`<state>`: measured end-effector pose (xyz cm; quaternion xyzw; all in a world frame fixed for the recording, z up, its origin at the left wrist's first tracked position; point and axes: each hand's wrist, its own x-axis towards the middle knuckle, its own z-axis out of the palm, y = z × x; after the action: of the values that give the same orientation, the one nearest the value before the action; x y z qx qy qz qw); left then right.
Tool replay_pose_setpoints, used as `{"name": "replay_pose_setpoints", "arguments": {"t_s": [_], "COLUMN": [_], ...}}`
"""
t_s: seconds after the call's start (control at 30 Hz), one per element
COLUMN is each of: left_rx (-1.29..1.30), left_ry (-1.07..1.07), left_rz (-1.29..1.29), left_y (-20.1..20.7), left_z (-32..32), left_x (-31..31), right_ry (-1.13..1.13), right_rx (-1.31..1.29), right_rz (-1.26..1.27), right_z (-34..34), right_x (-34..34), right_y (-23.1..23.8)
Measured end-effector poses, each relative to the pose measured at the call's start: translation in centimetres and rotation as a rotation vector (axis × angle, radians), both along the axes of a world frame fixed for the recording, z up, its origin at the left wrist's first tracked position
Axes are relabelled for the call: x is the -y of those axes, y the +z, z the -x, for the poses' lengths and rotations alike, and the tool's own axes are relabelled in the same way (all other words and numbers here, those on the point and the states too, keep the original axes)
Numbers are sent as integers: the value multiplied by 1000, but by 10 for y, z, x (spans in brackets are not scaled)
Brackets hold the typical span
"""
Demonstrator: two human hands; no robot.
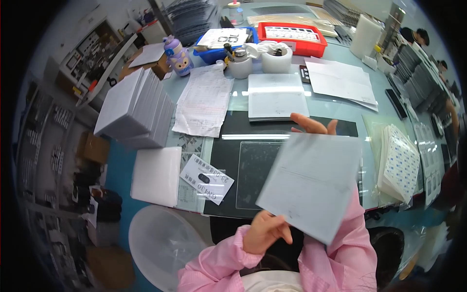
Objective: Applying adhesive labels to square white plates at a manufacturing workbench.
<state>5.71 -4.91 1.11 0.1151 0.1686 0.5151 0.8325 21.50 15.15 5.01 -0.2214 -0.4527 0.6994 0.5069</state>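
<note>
A pale grey, thin rectangular panel is held tilted in the air above the front edge of the table, with faint marks near its lower edge. My left hand pinches that lower edge, thumb on top. Behind the panel, my right hand supports it; its fingers stick out past the far edge, while the palm is hidden. Below is a black mat bearing a clear rectangular plate. Farther back lies a stack of similar pale panels.
At left stand a tall stack of white panels, a white sheet pile and a printed card. Blue and red trays sit at the back. Film-covered sheets lie right; a translucent bin stands below.
</note>
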Motion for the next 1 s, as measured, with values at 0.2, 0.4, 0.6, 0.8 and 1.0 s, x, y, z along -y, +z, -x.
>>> {"name": "replay_pose_setpoints", "arguments": {"t_s": [0.2,0.4,0.6,0.8,1.0], "left_rx": [596,12,-1518,-2057,-2183], "left_ry": [-204,-325,352,136,136], "left_rz": [-108,-45,-963,-952,-972], "left_y": [-4,-23,-9,-26,-29], "left_z": [-32,-17,7,0,-5], "left_x": [13,40,28,24,25], "right_ry": [6,-455,-387,-432,-431], "right_rx": [107,1519,1643,1610,1604], "right_rz": [-91,-721,-797,-903,-975], "right_z": [-29,13,23,26,30], "right_x": [-31,-9,-12,-14,-17], "right_y": [-73,-51,-53,-61,-65]}}
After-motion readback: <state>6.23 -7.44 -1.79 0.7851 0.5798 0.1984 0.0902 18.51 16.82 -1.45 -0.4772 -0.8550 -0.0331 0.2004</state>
